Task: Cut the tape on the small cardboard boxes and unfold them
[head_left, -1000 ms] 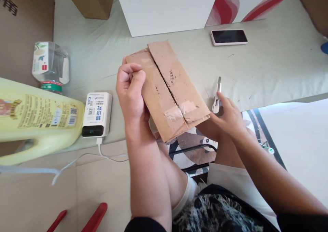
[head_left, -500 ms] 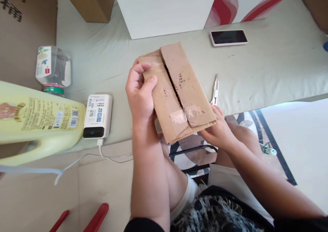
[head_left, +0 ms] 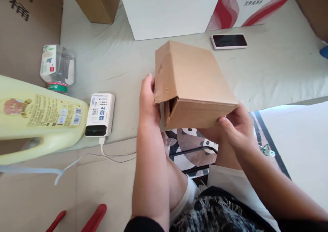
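A brown cardboard box [head_left: 197, 74] is held between my two hands, tilted above the front edge of the cloth-covered surface. My left hand [head_left: 148, 100] grips its left end, where a flap stands slightly away and leaves a dark gap at the corner. At the lower right corner, my right hand [head_left: 237, 126] is closed on the box, thumb on the near side and fingers behind. The far side of the box and most of my left fingers are out of sight. The utility knife seen earlier is hidden now.
Left of my arm lies a white power bank [head_left: 99, 114] with a cable plugged in. Beside it are a yellow jug [head_left: 43, 119] and a clear plastic bottle [head_left: 57, 68]. A phone [head_left: 229, 41] lies at the back right, before a white carton [head_left: 169, 13].
The box has been turned over: its taped, slit face no longer shows, and a plain side now faces up. My right hand has shifted right along with its corner.
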The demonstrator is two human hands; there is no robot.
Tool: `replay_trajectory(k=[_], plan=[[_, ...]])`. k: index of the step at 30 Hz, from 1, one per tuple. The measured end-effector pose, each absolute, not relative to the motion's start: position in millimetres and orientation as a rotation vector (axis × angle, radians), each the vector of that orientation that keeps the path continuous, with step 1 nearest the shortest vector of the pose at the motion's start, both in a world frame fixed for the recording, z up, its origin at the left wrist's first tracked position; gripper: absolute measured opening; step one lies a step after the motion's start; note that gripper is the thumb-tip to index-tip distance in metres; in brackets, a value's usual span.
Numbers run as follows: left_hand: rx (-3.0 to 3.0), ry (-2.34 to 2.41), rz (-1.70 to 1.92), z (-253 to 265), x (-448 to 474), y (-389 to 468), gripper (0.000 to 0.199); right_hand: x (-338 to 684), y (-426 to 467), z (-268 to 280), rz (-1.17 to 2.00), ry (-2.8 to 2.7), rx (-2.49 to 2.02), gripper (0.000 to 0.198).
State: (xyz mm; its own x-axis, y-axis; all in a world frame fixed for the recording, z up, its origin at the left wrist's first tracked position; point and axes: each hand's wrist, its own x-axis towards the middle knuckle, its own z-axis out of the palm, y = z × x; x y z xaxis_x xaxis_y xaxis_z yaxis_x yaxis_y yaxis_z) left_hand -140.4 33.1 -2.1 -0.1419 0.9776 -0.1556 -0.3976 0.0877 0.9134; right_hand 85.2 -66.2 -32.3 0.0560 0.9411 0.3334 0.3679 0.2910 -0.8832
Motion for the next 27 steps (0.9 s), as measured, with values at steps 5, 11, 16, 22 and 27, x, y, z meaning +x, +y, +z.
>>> replay_trajectory(k=[5, 11, 16, 22, 27], plan=[[0.653, 1.024, 1.511, -3, -151, 37, 0.035, 86, -62, -37, 0.803, -1.568, -1.215, 0.057], [0.722, 1.115, 1.588, 1, -164, 34, 0.004, 89, -59, -57, 0.959, -1.639, -1.224, 0.079], [0.776, 0.814, 1.53, 9, -168, 25, 0.032, 86, -55, -61, 0.944, -1.523, -1.199, 0.083], [0.821, 0.887, 1.433, 8, -167, 23, 0.045, 78, -51, -53, 0.907, -1.454, -1.242, 0.079], [0.752, 0.924, 1.274, 4, -167, 25, 0.045, 74, -45, -51, 0.808, -1.517, -1.295, 0.072]])
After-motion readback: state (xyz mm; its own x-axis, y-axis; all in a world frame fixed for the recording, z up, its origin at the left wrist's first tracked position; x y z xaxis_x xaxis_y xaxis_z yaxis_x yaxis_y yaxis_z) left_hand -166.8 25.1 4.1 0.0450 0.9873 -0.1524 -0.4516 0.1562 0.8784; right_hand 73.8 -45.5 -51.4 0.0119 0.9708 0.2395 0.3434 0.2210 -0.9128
